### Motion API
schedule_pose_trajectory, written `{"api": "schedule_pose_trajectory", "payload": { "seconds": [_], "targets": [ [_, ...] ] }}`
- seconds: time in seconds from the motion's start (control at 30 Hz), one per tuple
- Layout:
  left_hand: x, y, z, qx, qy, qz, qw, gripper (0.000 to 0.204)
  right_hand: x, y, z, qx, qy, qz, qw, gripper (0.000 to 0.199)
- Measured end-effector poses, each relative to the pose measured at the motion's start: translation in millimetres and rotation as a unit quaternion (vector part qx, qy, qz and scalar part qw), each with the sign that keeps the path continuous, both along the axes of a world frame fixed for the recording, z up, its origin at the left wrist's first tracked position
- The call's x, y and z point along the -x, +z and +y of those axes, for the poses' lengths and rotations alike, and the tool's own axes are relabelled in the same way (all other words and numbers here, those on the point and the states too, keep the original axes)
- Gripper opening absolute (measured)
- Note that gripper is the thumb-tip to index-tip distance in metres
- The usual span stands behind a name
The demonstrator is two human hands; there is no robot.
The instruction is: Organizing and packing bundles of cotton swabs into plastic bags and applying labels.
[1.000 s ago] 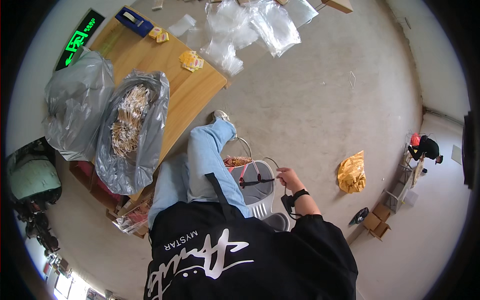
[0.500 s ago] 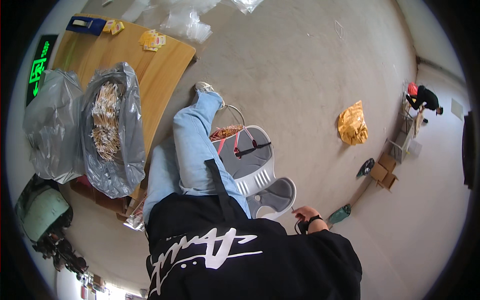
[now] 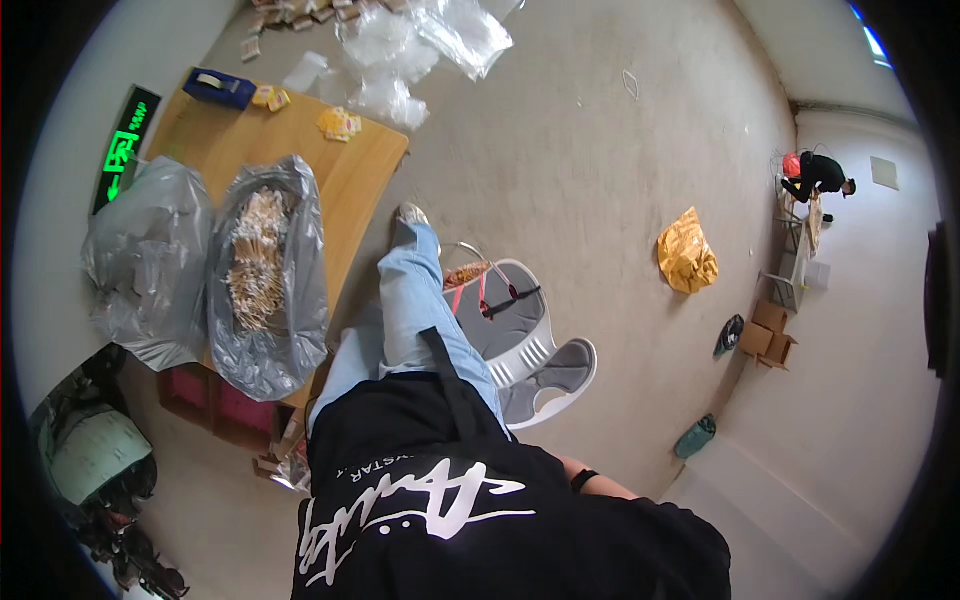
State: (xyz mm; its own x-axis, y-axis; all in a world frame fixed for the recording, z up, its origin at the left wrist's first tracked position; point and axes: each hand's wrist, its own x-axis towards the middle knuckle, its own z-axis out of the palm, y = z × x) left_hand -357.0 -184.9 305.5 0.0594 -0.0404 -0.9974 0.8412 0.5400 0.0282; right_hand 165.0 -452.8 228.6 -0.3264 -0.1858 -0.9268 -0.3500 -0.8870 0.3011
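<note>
Right hand (image 3: 571, 467) mostly hidden by the black top (image 3: 540, 550), near the grey chair (image 3: 550, 380); grip can't be told from here. Left hand out of sight. Open grey bag (image 3: 303, 275) on the table (image 3: 352, 190), left side, mouth spread upward, presumably for easy reach; thin sticks (image 3: 256, 265) bunched inside. Farther left, second grey bag (image 3: 150, 265), contents hidden. Below, brown boxes (image 3: 213, 402) hold something pink (image 3: 244, 408).

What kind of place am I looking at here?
Probably a small packing workshop: a wooden table bears an open grey bag of what look like cotton swabs and a blue tape dispenser, with clear plastic bags beyond it.
</note>
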Motion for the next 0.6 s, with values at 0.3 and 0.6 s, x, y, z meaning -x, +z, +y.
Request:
{"api": "schedule_pose_trajectory", "payload": {
  "seconds": [0.3,0.6],
  "targets": [
    [8,-4,19,-0.177,0.072,-0.013,0.982,0.041,-82,-4,234,-0.227,0.192,0.019,0.955,0.014],
    [-60,-28,31,-0.275,0.189,-0.005,0.943,0.042,-223,39,462,-0.373,0.143,-0.176,0.900,0.015]
  ]
}}
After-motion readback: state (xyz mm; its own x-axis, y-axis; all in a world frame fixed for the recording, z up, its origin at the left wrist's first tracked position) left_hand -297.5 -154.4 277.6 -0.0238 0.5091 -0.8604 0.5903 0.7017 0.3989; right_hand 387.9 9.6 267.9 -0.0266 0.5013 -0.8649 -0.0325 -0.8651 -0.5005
